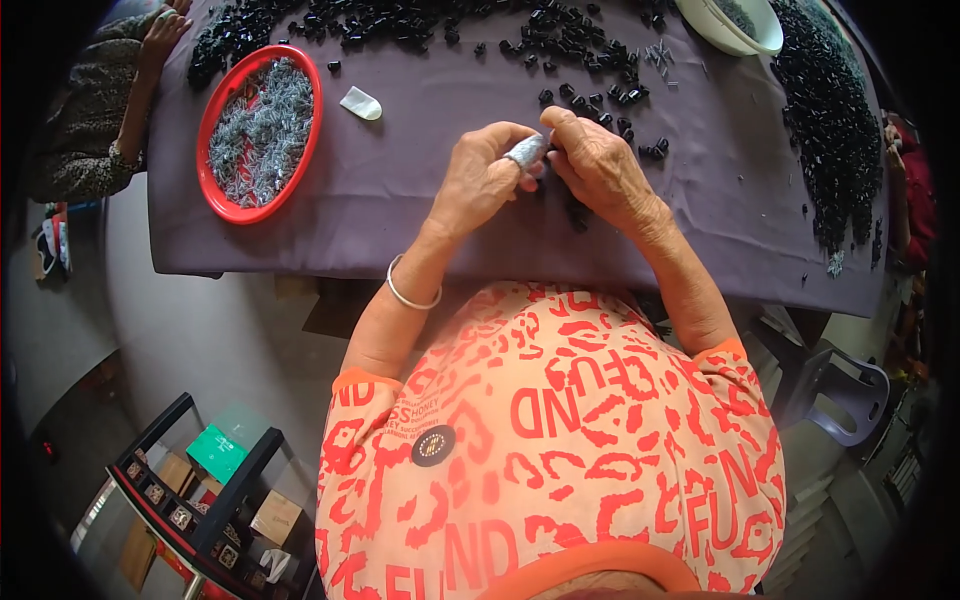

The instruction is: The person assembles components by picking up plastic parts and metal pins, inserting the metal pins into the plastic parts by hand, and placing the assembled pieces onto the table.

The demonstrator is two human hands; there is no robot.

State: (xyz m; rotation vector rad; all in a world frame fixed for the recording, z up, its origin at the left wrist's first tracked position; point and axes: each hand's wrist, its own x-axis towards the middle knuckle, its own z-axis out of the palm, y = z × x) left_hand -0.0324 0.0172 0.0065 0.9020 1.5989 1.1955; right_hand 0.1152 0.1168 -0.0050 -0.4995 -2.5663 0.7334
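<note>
My left hand (483, 172) and my right hand (600, 168) meet above the near part of the table, fingertips almost touching. A silvery-grey wrap (527, 151) covers one finger of the left hand. Both hands are closed in a pinch; whatever lies between the fingertips is too small and hidden to name. Small black plastic pieces (625, 97) are scattered just beyond the right hand, and a few dark ones (577, 213) show beneath it. To the left, a round red tray (243, 214) holds a heap of small clear, greyish pieces (262, 130).
A purple-grey cloth (385, 210) covers the table. Near the tray lies a small white rounded piece (361, 103). A pale bowl (712, 32) and a long black heap (825, 140) occupy the right side. Other people's arms show at left (127, 115) and right. A chair (850, 405) stands lower right.
</note>
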